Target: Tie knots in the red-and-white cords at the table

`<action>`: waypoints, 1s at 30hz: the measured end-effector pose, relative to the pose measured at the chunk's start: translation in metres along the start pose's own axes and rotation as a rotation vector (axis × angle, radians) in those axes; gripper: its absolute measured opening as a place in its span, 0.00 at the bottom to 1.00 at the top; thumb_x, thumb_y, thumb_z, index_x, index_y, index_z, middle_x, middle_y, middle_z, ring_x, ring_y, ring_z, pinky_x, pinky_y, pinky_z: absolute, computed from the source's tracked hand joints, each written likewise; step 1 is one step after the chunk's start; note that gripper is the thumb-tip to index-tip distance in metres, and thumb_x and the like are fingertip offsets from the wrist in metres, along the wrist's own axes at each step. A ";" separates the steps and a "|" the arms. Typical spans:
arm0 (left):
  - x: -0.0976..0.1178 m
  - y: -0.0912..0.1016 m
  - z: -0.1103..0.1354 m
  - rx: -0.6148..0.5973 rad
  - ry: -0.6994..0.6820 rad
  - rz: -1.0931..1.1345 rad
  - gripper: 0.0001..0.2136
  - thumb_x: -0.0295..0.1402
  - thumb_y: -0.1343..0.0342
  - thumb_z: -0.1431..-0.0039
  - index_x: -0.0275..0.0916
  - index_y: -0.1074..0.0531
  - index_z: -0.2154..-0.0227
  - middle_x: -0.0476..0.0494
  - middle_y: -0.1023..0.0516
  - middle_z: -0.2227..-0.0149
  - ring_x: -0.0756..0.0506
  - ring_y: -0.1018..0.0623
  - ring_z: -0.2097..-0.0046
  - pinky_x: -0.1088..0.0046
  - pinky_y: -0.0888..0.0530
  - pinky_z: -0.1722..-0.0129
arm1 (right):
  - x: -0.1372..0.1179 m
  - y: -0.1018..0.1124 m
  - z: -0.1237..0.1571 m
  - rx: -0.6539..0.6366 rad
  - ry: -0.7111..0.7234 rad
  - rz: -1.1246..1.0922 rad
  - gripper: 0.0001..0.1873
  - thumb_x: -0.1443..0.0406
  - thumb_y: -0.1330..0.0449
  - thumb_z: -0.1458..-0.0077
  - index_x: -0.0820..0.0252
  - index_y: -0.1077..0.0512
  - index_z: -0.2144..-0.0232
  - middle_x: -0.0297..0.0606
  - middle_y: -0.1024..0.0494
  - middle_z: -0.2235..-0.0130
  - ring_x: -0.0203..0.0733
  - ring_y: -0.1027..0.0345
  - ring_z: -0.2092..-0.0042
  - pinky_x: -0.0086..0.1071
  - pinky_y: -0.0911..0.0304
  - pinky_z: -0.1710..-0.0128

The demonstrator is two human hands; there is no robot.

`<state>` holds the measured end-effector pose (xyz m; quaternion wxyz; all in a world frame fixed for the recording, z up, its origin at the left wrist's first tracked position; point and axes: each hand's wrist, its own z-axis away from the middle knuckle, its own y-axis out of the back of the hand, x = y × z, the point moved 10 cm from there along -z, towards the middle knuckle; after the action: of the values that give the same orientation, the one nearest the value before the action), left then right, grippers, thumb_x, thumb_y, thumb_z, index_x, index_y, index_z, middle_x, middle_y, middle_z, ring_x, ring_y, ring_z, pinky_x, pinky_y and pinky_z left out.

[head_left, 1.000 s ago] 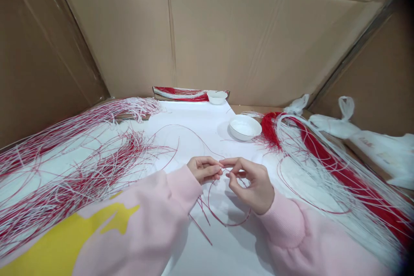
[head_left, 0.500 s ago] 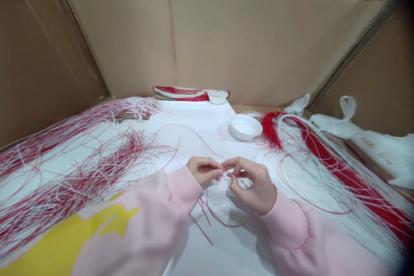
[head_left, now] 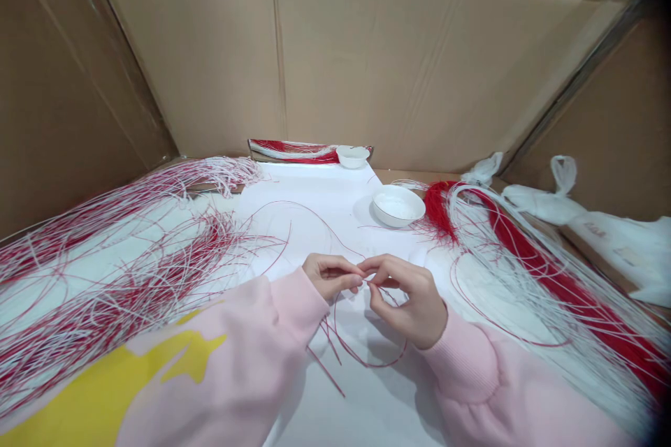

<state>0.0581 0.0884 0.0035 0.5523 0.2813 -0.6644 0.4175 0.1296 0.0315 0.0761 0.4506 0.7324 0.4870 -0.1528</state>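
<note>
Cardboard walls (head_left: 398, 63) enclose a paper-covered bench (head_left: 309, 195), with tangled red-and-white strands (head_left: 115, 272) heaped lower left, a red-and-white bundle (head_left: 539, 272) at right, and a white bowl (head_left: 397, 206) just above centre. At lower centre, the left hand (head_left: 331, 276) and right hand (head_left: 406, 300) come together, their fingertips (head_left: 357, 281) pinching a thin red strand (head_left: 367, 366).

Corrugated cardboard panels (head_left: 398, 63) wall off the back and both sides; a vertical seam (head_left: 277, 49) divides the back panel; soft, even light falls across them.
</note>
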 end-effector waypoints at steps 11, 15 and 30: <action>0.005 -0.003 0.002 -0.048 -0.088 -0.064 0.07 0.30 0.39 0.64 0.32 0.25 0.78 0.46 0.28 0.80 0.53 0.29 0.78 0.78 0.32 0.75 | 0.002 -0.003 0.000 -0.023 -0.008 -0.017 0.07 0.75 0.48 0.59 0.60 0.39 0.81 0.38 0.28 0.68 0.35 0.33 0.68 0.27 0.32 0.73; 0.005 -0.005 0.003 -0.046 -0.071 -0.050 0.07 0.30 0.39 0.63 0.32 0.25 0.78 0.46 0.28 0.80 0.53 0.29 0.78 0.78 0.31 0.75 | 0.004 -0.002 0.000 -0.021 -0.047 -0.041 0.08 0.76 0.48 0.59 0.60 0.40 0.81 0.38 0.28 0.68 0.35 0.33 0.68 0.27 0.32 0.73; -0.005 0.001 0.003 -0.010 -0.026 -0.113 0.08 0.30 0.39 0.64 0.31 0.27 0.77 0.42 0.24 0.75 0.50 0.26 0.73 0.76 0.29 0.70 | 0.005 -0.003 0.001 -0.030 -0.044 -0.039 0.09 0.77 0.48 0.61 0.61 0.41 0.81 0.39 0.28 0.68 0.35 0.33 0.67 0.27 0.32 0.72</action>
<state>0.0572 0.0856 -0.0019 0.5680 0.3211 -0.6565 0.3787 0.1297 0.0339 0.0712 0.4690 0.7125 0.4932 -0.1705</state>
